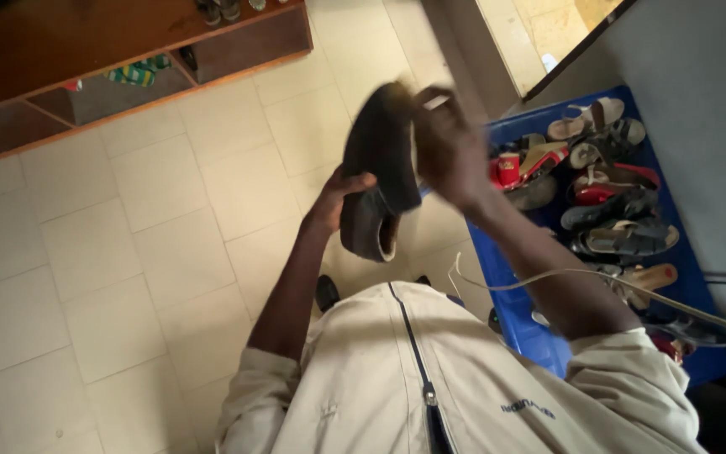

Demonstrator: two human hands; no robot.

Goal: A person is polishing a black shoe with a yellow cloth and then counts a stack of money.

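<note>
Beige jacket, hands around dark shoe

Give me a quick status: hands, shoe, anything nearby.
Left hand and right hand both grip dark shoe, raised over tiled floor. Blue tray of sandals beside right arm.

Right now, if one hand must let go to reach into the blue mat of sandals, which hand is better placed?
The right hand, probably. It is at the dark shoe on the side facing the blue mat, where the sandals lie. The left hand grips the shoe from the far side.
</note>
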